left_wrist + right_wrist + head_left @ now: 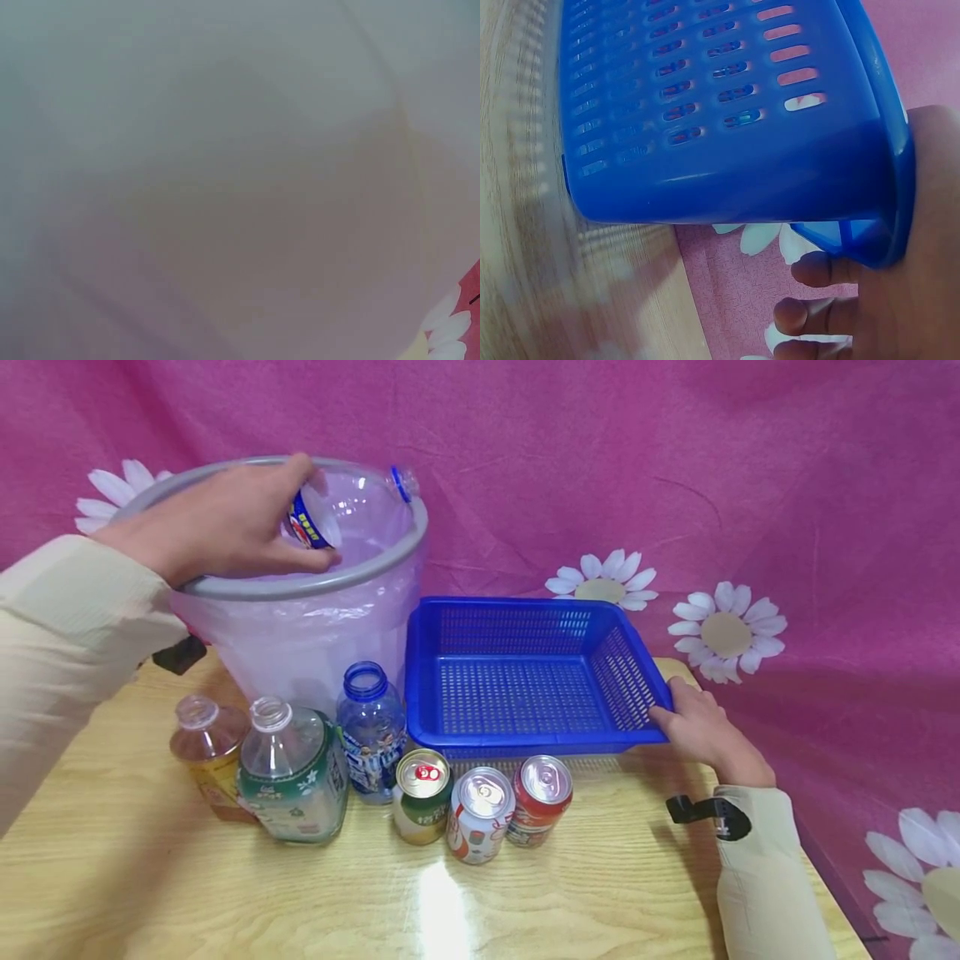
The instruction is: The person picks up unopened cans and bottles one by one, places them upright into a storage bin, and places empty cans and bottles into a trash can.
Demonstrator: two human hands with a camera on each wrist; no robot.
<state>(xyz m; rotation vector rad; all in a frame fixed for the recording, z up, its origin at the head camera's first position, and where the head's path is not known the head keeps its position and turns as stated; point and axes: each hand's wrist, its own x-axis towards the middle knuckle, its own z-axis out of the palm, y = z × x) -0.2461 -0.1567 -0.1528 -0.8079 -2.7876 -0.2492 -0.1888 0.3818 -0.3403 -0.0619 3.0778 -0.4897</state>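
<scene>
My left hand point(240, 518) is over the mouth of the grey-rimmed bin point(315, 583), gripping a dark blue can point(309, 522) with a silver end between thumb and fingers. Pale blur fills the left wrist view, so the hand's work cannot be made out there. At the right, my right hand point(705, 727) holds the corner of a blue plastic basket point(517, 743) by its rim. From close by, the right wrist view shows the basket's slotted wall point(727, 165), with several fingertips point(810, 315) below the rim.
In front of the bin stand an amber bottle point(213, 760), a green-labelled bottle point(292, 785) and a blue bottle point(371, 735). A green can point(422, 797), a white can point(480, 818) and a red can point(540, 797) stand before the basket. A clear bottle neck point(405, 483) shows at the bin's rim.
</scene>
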